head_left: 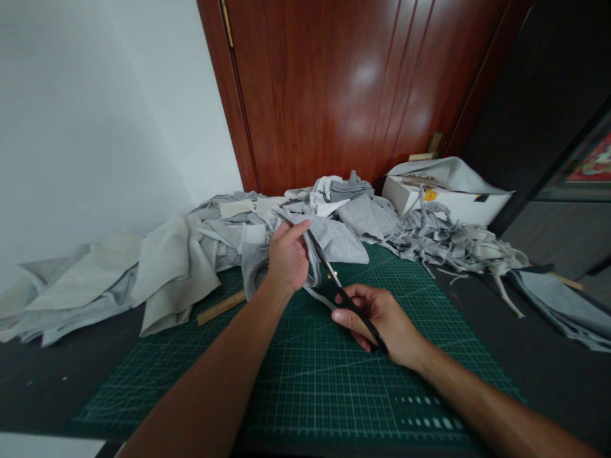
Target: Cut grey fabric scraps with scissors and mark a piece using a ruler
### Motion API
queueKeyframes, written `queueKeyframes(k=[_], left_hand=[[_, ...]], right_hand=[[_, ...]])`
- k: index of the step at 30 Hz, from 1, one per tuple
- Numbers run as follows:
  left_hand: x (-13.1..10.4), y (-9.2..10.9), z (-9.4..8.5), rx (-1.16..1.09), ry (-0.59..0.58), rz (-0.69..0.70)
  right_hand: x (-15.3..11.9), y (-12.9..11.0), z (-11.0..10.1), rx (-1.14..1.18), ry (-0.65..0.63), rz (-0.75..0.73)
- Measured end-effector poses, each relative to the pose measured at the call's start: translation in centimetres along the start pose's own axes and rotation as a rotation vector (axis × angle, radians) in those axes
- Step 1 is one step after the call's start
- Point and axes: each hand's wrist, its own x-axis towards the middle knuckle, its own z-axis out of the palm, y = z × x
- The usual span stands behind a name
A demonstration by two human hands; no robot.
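Near edge: green cutting mat with printed grid, lying on a dark tabletop. Above the mat, right hand: fingers curled closed around the black handles of the scissors, thumb on the near side. Scissors slant away and leftward, blades reaching the grey cloth piece; blade opening cannot be read. Left hand: fingers bent and nearly closed, gripping the cloth piece beside the blades; exact finger contact partly hidden. Cloth piece spreads over the far part of the mat. Wooden ruler lies left of the left hand, partly on the mat. Farther: large pale cloths at left, heaped cloth beyond the hands, tangled grey strips at right. Behind the strips, white box with cloth over its top. Farthest: reddish-brown door, pale wall to its left
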Motion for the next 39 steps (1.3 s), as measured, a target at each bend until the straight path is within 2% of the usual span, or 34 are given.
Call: queueKeyframes(k=[12, 30, 39], left_hand=[[0.02, 0.19, -0.18, 0.175, 0.101, -0.034], [0.08, 0.41, -0.30, 0.268, 0.080, -0.046], [0.34, -0.10, -0.71, 0.288, 0.115, 0.084]], right_hand=[[0.10, -0.32, 0.01, -0.009, 0.031, -0.019], [0.03, -0.46, 0.10, 0.013, 0.036, -0.009], [0.15, -0.40, 0.23, 0.025, 0.050, 0.007]])
